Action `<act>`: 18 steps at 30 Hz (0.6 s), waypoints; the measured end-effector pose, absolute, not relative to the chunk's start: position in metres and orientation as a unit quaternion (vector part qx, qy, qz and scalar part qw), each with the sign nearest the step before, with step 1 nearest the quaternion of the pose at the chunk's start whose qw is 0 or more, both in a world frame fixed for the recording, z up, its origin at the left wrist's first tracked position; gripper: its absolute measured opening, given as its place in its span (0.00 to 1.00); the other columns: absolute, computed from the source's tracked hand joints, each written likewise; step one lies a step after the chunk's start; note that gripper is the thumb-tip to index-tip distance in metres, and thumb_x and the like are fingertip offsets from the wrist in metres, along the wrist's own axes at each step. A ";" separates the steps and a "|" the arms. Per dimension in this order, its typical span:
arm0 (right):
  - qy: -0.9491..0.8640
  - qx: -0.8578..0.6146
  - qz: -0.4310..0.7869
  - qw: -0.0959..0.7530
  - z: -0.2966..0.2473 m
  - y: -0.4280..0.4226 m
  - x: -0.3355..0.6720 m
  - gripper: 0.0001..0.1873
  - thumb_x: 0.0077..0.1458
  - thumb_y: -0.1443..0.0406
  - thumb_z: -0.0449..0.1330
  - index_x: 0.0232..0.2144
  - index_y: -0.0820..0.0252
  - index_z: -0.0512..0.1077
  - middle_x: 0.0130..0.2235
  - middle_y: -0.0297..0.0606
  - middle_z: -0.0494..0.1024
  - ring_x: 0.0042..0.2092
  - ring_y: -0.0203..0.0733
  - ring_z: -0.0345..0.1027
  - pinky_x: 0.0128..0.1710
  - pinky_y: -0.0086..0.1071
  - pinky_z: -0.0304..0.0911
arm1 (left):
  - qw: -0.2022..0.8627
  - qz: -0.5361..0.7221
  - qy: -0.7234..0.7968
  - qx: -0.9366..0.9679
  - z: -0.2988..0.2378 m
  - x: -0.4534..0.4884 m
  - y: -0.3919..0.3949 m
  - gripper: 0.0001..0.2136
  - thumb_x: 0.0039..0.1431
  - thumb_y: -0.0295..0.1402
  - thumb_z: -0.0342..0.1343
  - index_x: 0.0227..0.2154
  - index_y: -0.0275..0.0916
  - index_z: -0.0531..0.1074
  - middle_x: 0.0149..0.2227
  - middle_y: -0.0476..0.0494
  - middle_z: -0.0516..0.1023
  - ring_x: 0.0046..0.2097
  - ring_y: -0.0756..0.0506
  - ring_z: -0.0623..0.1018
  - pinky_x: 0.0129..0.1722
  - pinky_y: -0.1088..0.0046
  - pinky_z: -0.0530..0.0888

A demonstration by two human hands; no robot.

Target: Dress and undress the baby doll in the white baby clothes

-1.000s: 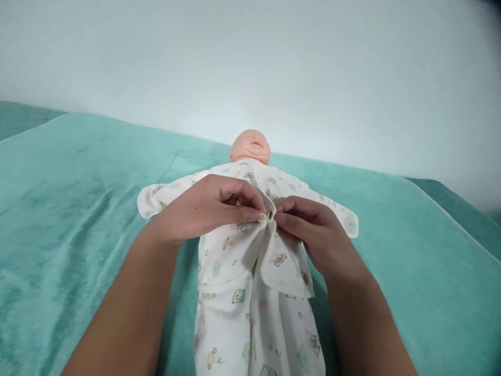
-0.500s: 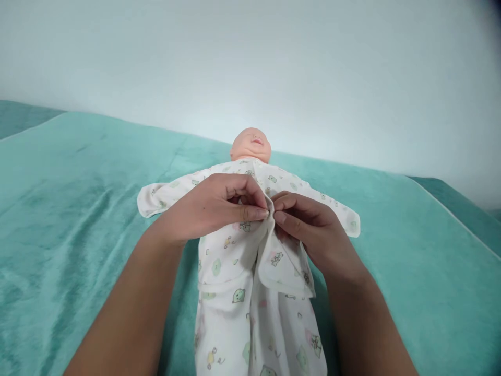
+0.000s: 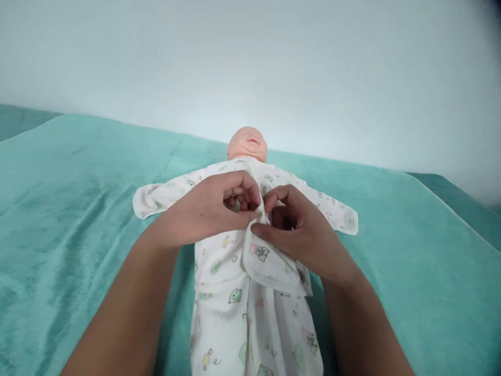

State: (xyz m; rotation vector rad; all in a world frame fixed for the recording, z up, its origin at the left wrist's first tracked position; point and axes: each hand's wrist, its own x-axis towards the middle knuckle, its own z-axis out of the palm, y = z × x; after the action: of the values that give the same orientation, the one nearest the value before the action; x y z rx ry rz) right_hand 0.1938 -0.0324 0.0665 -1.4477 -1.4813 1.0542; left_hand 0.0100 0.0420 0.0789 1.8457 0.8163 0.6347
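A baby doll lies on its back with its arms spread, dressed in a white printed baby shirt and matching trousers. Over its belly, my left hand pinches the front edge of the shirt between thumb and forefinger. My right hand grips the overlapping edge of the same shirt, thumb in front and forefinger near my left fingertips. The two edges meet between my hands. Any fastener there is hidden by the fingers and cloth. Below the hands the right front flap lies across the middle.
A green plush blanket spreads under the doll, with some creases at the left. Behind it rises a plain pale wall. Darker green cloth shows past the blanket's edge at the far right.
My right hand has shifted left, drawing the shirt's right flap across the left one. My left hand stays pinched at nearly the same spot.
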 end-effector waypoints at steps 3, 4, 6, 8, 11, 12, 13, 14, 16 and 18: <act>-0.581 -0.558 0.427 0.410 0.061 -0.029 0.197 0.15 0.50 0.60 0.69 0.35 0.53 0.66 0.25 0.25 0.60 0.26 0.32 0.54 0.23 0.27 0.49 | 0.517 0.289 0.318 0.740 0.077 0.010 0.043 0.06 0.49 0.25 0.60 0.31 0.39 0.70 0.28 0.51 0.72 0.30 0.52 0.72 0.27 0.78 0.69; -0.578 -0.555 0.433 0.413 0.059 -0.028 0.198 0.15 0.50 0.60 0.69 0.34 0.54 0.66 0.25 0.25 0.60 0.26 0.32 0.54 0.23 0.28 0.49 | 0.530 0.300 0.305 0.732 0.076 0.009 0.044 0.07 0.48 0.24 0.60 0.30 0.39 0.69 0.28 0.51 0.72 0.30 0.52 0.72 0.27 0.78 0.69; -0.571 -0.549 0.441 0.422 0.056 -0.026 0.200 0.17 0.48 0.58 0.71 0.32 0.54 0.66 0.26 0.26 0.62 0.27 0.32 0.54 0.23 0.28 0.49 | 0.553 0.320 0.277 0.718 0.074 0.008 0.046 0.09 0.47 0.23 0.61 0.30 0.38 0.68 0.29 0.51 0.73 0.30 0.53 0.72 0.27 0.78 0.69; -0.567 -0.543 0.447 0.429 0.053 -0.024 0.201 0.19 0.46 0.58 0.72 0.31 0.55 0.65 0.26 0.27 0.63 0.27 0.32 0.54 0.23 0.28 0.49 | 0.570 0.330 0.254 0.708 0.072 0.007 0.047 0.09 0.48 0.23 0.61 0.30 0.38 0.68 0.30 0.51 0.73 0.30 0.53 0.71 0.27 0.79 0.68; -0.573 -0.519 0.462 0.435 0.052 -0.024 0.202 0.17 0.47 0.59 0.72 0.32 0.55 0.67 0.26 0.27 0.62 0.27 0.31 0.54 0.24 0.28 0.50 | 0.571 0.320 0.252 0.713 0.071 0.007 0.048 0.07 0.50 0.23 0.61 0.30 0.38 0.70 0.30 0.51 0.74 0.30 0.54 0.72 0.28 0.79 0.69; -0.577 -0.505 0.470 0.437 0.052 -0.025 0.203 0.16 0.49 0.58 0.71 0.33 0.55 0.68 0.26 0.27 0.62 0.27 0.31 0.53 0.24 0.28 0.50 | 0.566 0.312 0.257 0.718 0.071 0.007 0.048 0.06 0.51 0.24 0.61 0.31 0.38 0.71 0.30 0.51 0.74 0.30 0.53 0.72 0.28 0.79 0.69; -0.579 -0.491 0.479 0.440 0.053 -0.025 0.203 0.14 0.52 0.58 0.69 0.33 0.56 0.69 0.26 0.27 0.62 0.27 0.31 0.53 0.24 0.28 0.50 | 0.560 0.304 0.263 0.724 0.071 0.007 0.048 0.05 0.53 0.25 0.61 0.31 0.38 0.72 0.29 0.50 0.74 0.30 0.53 0.72 0.28 0.79 0.69; -0.580 -0.481 0.486 0.444 0.053 -0.026 0.203 0.13 0.54 0.57 0.67 0.34 0.56 0.69 0.26 0.28 0.63 0.26 0.31 0.53 0.24 0.28 0.50 | 0.553 0.298 0.269 0.730 0.071 0.007 0.047 0.04 0.54 0.27 0.61 0.32 0.38 0.73 0.29 0.50 0.74 0.30 0.53 0.73 0.28 0.79 0.69; -0.578 -0.475 0.491 0.445 0.054 -0.026 0.203 0.12 0.57 0.55 0.64 0.34 0.56 0.71 0.26 0.28 0.64 0.26 0.30 0.52 0.23 0.28 0.49 | 0.538 0.297 0.280 0.738 0.071 0.009 0.047 0.03 0.56 0.31 0.61 0.33 0.38 0.74 0.28 0.50 0.74 0.29 0.52 0.72 0.27 0.79 0.69; -0.576 -0.486 0.486 0.443 0.054 -0.027 0.202 0.11 0.59 0.56 0.63 0.34 0.56 0.72 0.27 0.28 0.65 0.25 0.29 0.53 0.23 0.27 0.49 | 0.514 0.309 0.303 0.741 0.071 0.012 0.046 0.05 0.57 0.34 0.61 0.33 0.38 0.74 0.26 0.50 0.72 0.28 0.52 0.71 0.25 0.79 0.68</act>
State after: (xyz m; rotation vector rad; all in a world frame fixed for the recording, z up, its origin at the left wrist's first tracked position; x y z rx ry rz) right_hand 0.2024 -0.0266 0.0535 -1.2040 -1.4272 1.2055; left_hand 0.0121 0.0456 0.0711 1.7806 0.7275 0.7427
